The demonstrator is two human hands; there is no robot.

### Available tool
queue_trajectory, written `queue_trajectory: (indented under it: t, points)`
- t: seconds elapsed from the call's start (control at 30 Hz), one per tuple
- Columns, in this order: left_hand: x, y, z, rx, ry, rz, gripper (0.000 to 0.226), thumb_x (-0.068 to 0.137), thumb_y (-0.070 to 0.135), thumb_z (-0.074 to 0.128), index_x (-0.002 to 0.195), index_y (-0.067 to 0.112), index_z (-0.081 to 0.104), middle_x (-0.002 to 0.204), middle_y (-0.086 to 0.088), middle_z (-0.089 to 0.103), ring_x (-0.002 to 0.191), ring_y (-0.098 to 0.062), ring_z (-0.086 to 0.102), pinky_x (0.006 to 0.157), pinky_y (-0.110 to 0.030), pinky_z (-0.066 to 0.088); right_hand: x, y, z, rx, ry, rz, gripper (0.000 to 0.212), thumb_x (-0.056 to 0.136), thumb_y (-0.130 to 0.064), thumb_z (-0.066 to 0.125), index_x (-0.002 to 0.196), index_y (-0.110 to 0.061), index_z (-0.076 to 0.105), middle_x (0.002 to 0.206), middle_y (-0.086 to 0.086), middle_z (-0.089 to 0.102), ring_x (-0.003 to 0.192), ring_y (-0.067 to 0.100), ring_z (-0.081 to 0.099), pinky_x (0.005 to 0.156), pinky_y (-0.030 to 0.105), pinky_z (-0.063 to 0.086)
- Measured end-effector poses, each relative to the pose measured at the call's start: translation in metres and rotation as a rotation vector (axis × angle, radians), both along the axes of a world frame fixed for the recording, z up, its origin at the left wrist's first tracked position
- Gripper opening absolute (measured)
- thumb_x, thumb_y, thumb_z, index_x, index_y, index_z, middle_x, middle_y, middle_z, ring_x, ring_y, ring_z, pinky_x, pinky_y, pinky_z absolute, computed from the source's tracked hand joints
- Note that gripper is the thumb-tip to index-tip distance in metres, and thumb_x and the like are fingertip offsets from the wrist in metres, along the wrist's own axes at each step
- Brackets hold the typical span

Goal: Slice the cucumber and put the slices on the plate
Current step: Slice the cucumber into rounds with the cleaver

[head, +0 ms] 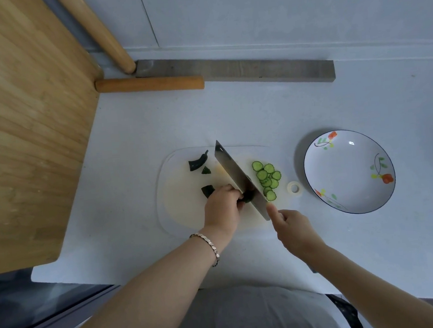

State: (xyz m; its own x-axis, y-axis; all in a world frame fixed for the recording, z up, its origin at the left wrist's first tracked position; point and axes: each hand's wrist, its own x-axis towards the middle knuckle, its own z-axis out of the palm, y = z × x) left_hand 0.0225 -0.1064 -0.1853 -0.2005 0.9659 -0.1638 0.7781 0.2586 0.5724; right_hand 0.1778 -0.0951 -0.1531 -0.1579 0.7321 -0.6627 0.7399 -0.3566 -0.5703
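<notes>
Now the left hand (222,207) curls its fingers (229,189) round the cucumber (248,197) on the board (179,192). The right hand (293,229) grips the knife (237,177). Slices (267,179) lie beside the blade, near the plate (350,168).

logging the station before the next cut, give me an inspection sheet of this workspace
surface: white countertop, carrying a translucent white plastic cutting board.
job's things: short dark green cucumber stub under the steel cleaver blade; round green cucumber slices piled on the board right of the blade; white floral plate with dark rim, no slices on it.
clutter: dark green cucumber end pieces on the board; small white tape roll between board and plate.
hands: left hand holds the stub; right hand grips the cleaver.
cables: nothing seen.
surroundings: large wooden board at left; two wooden rolling pins and a grey strip by the wall.
</notes>
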Motion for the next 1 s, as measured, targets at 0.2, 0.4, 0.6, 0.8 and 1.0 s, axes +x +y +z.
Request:
queue_trajectory:
  t: [0.2, 0.4, 0.6, 0.8, 1.0]
  points:
    - [-0.005, 0.001, 0.009, 0.023, -0.113, -0.007, 0.013, 0.084, 0.013, 0.064, 0.091, 0.003, 0.069, 0.093, -0.011, 0.066, 0.089, -0.026, 0.06, 0.075, -0.035, 0.051, 0.007, 0.003, 0.003, -0.114, 0.11, -0.166, 0.052, 0.089, -0.058, 0.039, 0.068, -0.01, 0.037, 0.054, 0.004, 0.032, 0.047, 0.018, 0.026, 0.049, 0.026, 0.027]
    - [-0.018, 0.011, 0.053, 0.678, -0.008, 0.033, 0.02, 0.082, 0.021, 0.052, 0.099, 0.01, 0.05, 0.096, -0.006, 0.05, 0.09, -0.02, 0.043, 0.085, -0.029, 0.037, 0.035, 0.02, 0.027, 0.254, -0.174, 0.153, 0.052, 0.087, -0.053, 0.047, 0.056, -0.016, 0.028, 0.05, -0.002, 0.032, 0.05, 0.019, 0.031, 0.05, 0.031, 0.027]
    - [-0.027, 0.033, 0.073, -0.096, 0.179, -0.586, 0.078, 0.082, 0.064, 0.042, 0.143, 0.019, 0.024, 0.152, -0.005, 0.025, 0.139, -0.017, 0.021, 0.113, -0.035, 0.017, 0.042, 0.033, 0.031, 0.457, -0.432, 0.565, 0.045, 0.083, -0.068, 0.04, 0.077, -0.024, 0.044, 0.07, 0.0, 0.059, 0.082, 0.026, 0.064, 0.062, 0.029, 0.04]
    - [-0.025, 0.043, 0.051, -0.486, 0.295, -0.809, 0.081, 0.081, 0.073, 0.025, 0.142, 0.036, -0.013, 0.153, 0.005, -0.021, 0.141, -0.011, -0.016, 0.117, -0.04, -0.005, 0.043, 0.04, 0.032, 0.629, -0.435, 0.715, 0.048, 0.082, -0.066, 0.047, 0.073, -0.021, 0.036, 0.07, -0.002, 0.064, 0.076, 0.022, 0.066, 0.057, 0.026, 0.029]
    - [-0.017, 0.055, 0.044, -0.435, 0.208, -0.815, 0.081, 0.085, 0.067, 0.031, 0.14, 0.036, -0.019, 0.151, 0.003, -0.027, 0.138, -0.008, -0.023, 0.116, -0.037, -0.008, 0.059, 0.049, 0.016, 0.926, -0.431, 0.772, 0.071, 0.044, -0.059, 0.084, 0.057, -0.021, 0.026, 0.032, -0.001, 0.045, 0.025, 0.02, 0.046, 0.04, 0.016, 0.015]
